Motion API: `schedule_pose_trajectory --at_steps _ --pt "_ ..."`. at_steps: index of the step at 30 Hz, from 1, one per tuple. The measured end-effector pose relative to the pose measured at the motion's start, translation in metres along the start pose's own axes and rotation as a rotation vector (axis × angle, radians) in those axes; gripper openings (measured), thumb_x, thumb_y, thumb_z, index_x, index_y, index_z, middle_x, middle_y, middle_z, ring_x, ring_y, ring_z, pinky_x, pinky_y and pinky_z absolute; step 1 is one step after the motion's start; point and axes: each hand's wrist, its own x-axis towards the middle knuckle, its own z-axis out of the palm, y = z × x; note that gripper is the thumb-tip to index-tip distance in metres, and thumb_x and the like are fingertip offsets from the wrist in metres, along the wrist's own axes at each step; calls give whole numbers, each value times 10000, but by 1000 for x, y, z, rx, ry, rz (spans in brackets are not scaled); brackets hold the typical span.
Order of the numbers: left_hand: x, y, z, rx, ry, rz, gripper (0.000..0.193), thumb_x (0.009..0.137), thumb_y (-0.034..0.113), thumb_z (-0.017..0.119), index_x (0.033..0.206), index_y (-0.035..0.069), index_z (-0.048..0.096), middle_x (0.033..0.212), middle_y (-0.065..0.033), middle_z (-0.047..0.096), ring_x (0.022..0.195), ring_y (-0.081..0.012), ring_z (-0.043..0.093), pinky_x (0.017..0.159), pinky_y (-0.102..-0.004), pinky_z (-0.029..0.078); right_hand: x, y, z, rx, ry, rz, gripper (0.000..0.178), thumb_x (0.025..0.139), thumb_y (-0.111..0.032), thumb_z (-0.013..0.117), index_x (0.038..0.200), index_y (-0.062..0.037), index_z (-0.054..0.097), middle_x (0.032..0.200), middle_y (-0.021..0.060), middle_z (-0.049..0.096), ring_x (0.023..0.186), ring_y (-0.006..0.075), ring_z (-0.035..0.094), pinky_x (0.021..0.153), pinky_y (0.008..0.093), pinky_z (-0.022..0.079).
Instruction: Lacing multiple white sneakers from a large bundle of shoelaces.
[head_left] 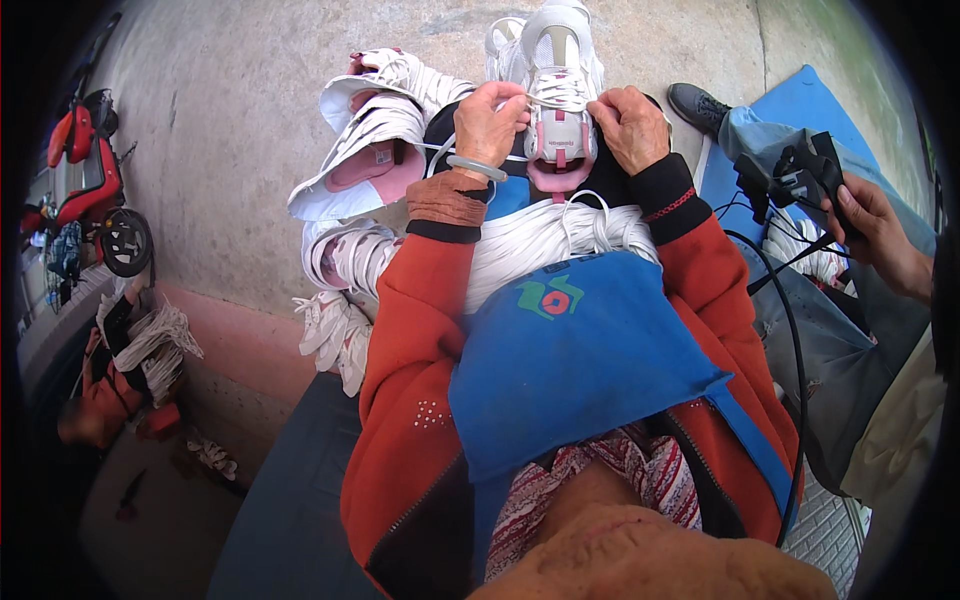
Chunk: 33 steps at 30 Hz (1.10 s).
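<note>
A white and pink sneaker (560,130) rests before me, toe pointing away. Its upper eyelets are crossed by a white shoelace (552,103). At the sneaker's left side, my left hand (490,125) is closed in a pinch on the lace. My right hand (632,128) is closed against the right edge of the lacing; its fingertips appear to grip the lace on that side. Across my lap lies a thick bundle of white laces (520,248), over the top of my blue apron (570,360).
More pink-lined sneakers (375,165) draped with laces sit at my left, with a white pair (335,335) below them. At right, another person's hand (880,235) holds a black device (800,180) with cables. A red scooter (95,190) stands far left.
</note>
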Motion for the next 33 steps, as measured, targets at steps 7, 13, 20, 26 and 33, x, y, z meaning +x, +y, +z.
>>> schedule_pose_trajectory --at_steps 7,13,20,26,33 --pt "-16 -4 13 335 205 395 116 770 78 655 840 -11 627 707 -57 637 650 -109 609 593 -251 492 -15 -11 -1 -145 21 -68 246 819 -300 593 844 -56 600 818 125 550 691 314 599 578 382 490" --pt "-7 -5 5 370 131 159 101 744 105 669 803 28 642 707 -102 630 626 -194 623 579 -279 475 -18 -37 1 -369 -204 52 235 802 -191 559 902 13 496 914 185 517 716 309 628 595 383 517" --pt "-31 -7 14 813 265 696 229 757 190 664 917 32 624 789 -116 607 721 -287 594 642 -361 472 -22 -32 7 -224 -15 18 219 769 -113 590 934 -12 487 911 173 514 677 326 621 538 391 508" --pt "-23 -6 15 807 223 722 228 714 77 610 930 16 571 802 -152 575 756 -319 563 675 -385 462 -21 -26 3 -224 -64 -77 185 822 -122 526 1001 -81 504 891 109 543 654 319 596 557 386 502" --pt "-19 -8 18 666 183 771 196 703 10 559 898 21 573 801 -150 585 733 -316 576 634 -379 473 -15 -25 2 -363 -148 -182 231 709 -78 576 934 -80 522 817 95 542 643 239 616 503 347 484"
